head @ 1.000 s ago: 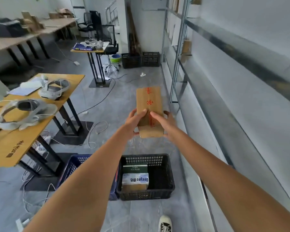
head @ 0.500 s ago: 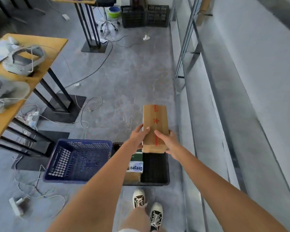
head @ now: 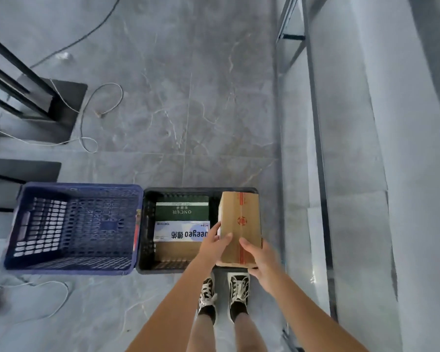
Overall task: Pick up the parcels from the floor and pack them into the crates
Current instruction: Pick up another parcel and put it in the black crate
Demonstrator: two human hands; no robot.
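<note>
Parcel (head: 240, 222) lengthwise, pointing away

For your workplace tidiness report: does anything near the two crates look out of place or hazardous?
Yes. Loose white cables lie looped across the floor beside the blue crate, a likely trip hazard. The parcel and black crate look orderly.

Bright, even, cool daylight with soft shadows, slight overall blur (wide-angle bending at the edges).
</note>
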